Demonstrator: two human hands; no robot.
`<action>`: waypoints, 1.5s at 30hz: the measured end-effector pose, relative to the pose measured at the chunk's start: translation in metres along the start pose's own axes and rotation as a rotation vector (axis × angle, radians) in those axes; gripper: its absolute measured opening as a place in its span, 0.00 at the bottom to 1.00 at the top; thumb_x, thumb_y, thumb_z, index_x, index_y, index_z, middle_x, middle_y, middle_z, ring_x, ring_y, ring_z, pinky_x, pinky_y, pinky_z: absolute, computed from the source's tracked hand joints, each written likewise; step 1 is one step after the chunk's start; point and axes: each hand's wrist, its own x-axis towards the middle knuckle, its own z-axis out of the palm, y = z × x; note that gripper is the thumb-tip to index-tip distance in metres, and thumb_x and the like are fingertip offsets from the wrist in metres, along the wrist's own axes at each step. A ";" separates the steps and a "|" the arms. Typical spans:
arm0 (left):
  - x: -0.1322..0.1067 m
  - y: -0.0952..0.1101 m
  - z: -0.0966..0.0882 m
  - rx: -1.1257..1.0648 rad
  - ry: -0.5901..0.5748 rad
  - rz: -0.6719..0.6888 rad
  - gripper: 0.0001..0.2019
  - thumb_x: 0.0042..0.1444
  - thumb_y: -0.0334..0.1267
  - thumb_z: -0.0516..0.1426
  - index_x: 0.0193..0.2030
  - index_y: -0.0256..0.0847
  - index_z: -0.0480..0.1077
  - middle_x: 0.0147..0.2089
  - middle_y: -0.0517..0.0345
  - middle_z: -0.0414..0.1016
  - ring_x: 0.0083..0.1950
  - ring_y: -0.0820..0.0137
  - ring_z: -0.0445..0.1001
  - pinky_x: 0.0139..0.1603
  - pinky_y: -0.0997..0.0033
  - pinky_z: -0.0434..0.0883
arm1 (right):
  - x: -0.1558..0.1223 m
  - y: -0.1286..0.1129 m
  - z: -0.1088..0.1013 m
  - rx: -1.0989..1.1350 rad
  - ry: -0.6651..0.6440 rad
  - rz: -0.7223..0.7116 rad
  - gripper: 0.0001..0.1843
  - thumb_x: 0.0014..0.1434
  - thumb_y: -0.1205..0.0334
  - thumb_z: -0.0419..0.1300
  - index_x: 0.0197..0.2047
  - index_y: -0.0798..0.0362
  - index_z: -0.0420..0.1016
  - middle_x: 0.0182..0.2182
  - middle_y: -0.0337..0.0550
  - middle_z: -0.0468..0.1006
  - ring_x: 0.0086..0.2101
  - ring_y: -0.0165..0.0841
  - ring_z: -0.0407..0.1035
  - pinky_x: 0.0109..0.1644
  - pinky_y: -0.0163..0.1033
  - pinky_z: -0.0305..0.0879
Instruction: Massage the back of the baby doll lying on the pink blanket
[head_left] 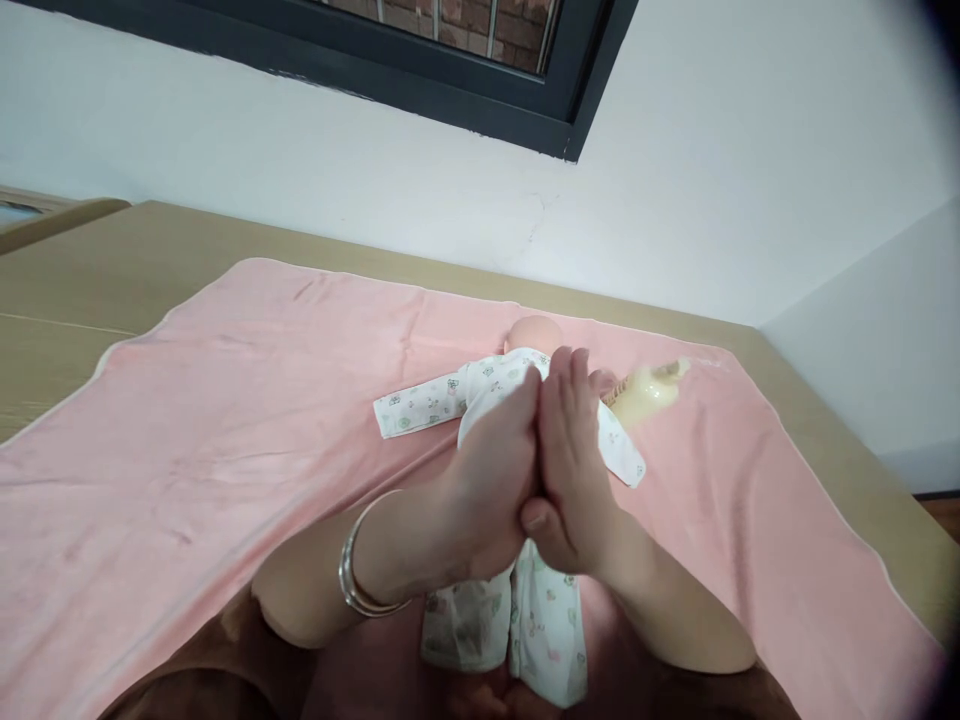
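A baby doll (pixel 534 335) in a white printed sleepsuit (pixel 544 625) lies on its back on a pink towel (pixel 225 420). My left hand (pixel 491 480) and my right hand (pixel 574 470) are pressed palm to palm above the doll's chest, fingers straight and together, holding nothing. A silver bangle (pixel 352 570) circles my left wrist. The doll's left sleeve (pixel 420 405) lies spread out flat. Its bare arm (pixel 649 390) sticks out to the right behind my right hand. The hands hide the doll's torso.
The pink towel covers a light wooden table (pixel 112 270) set against a white wall (pixel 712 150). A dark-framed window (pixel 480 60) is above. The table's right edge (pixel 862 480) runs close to the towel's border.
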 end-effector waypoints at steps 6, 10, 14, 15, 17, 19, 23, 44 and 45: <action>0.010 0.035 -0.017 -0.124 0.125 -0.067 0.29 0.67 0.58 0.41 0.60 0.44 0.70 0.62 0.45 0.73 0.70 0.52 0.65 0.69 0.44 0.66 | -0.007 -0.019 0.014 -0.009 -0.106 -0.104 0.45 0.70 0.38 0.38 0.76 0.60 0.27 0.75 0.57 0.36 0.72 0.53 0.31 0.73 0.69 0.34; 0.054 0.028 -0.031 -0.077 0.180 0.080 0.28 0.69 0.57 0.40 0.58 0.43 0.70 0.60 0.45 0.74 0.69 0.52 0.67 0.67 0.45 0.66 | -0.001 -0.001 0.012 -0.013 -0.112 -0.039 0.36 0.72 0.45 0.42 0.73 0.61 0.50 0.69 0.60 0.58 0.71 0.48 0.43 0.74 0.66 0.37; 0.119 -0.002 -0.053 -0.014 0.359 0.280 0.23 0.70 0.53 0.42 0.55 0.43 0.70 0.56 0.47 0.76 0.64 0.61 0.72 0.67 0.56 0.66 | 0.006 0.037 0.024 -0.002 -0.140 0.216 0.22 0.73 0.55 0.45 0.52 0.52 0.78 0.60 0.52 0.74 0.64 0.41 0.63 0.74 0.61 0.42; 0.133 -0.011 -0.058 0.055 0.406 0.351 0.20 0.70 0.50 0.44 0.53 0.42 0.70 0.55 0.48 0.77 0.62 0.62 0.73 0.65 0.59 0.67 | 0.006 0.048 0.030 0.014 -0.168 0.284 0.23 0.73 0.55 0.44 0.49 0.51 0.80 0.59 0.50 0.76 0.63 0.40 0.65 0.74 0.60 0.44; 0.153 -0.031 -0.069 0.259 0.469 0.450 0.14 0.68 0.42 0.47 0.46 0.41 0.71 0.50 0.49 0.78 0.56 0.64 0.75 0.60 0.63 0.70 | 0.006 0.071 0.043 -0.001 -0.221 0.378 0.24 0.74 0.56 0.42 0.52 0.50 0.79 0.58 0.49 0.76 0.63 0.39 0.65 0.73 0.58 0.48; 0.164 -0.049 -0.077 0.455 0.492 0.495 0.12 0.66 0.38 0.47 0.40 0.40 0.71 0.45 0.51 0.78 0.51 0.66 0.75 0.55 0.66 0.70 | 0.005 0.094 0.051 -0.073 -0.268 0.358 0.23 0.73 0.57 0.43 0.57 0.51 0.77 0.62 0.49 0.72 0.66 0.40 0.60 0.73 0.57 0.46; 0.166 -0.070 -0.083 0.663 0.523 0.538 0.13 0.66 0.37 0.47 0.32 0.42 0.68 0.38 0.56 0.76 0.44 0.68 0.73 0.49 0.69 0.68 | -0.001 0.133 0.054 -0.048 -0.311 0.303 0.23 0.71 0.57 0.47 0.62 0.49 0.73 0.65 0.47 0.68 0.68 0.39 0.57 0.73 0.56 0.48; 0.161 -0.081 -0.092 0.759 0.468 0.632 0.14 0.67 0.40 0.46 0.33 0.43 0.68 0.39 0.53 0.77 0.45 0.65 0.74 0.51 0.64 0.69 | -0.020 0.117 0.052 -0.280 -0.273 0.524 0.32 0.72 0.53 0.46 0.71 0.64 0.57 0.70 0.62 0.57 0.70 0.48 0.50 0.72 0.58 0.48; 0.160 -0.081 -0.093 0.762 0.462 0.633 0.14 0.67 0.40 0.46 0.33 0.43 0.69 0.40 0.53 0.78 0.45 0.65 0.74 0.51 0.64 0.70 | -0.022 0.108 0.055 -0.341 -0.264 0.576 0.33 0.72 0.53 0.45 0.71 0.68 0.55 0.69 0.66 0.57 0.70 0.50 0.50 0.71 0.59 0.49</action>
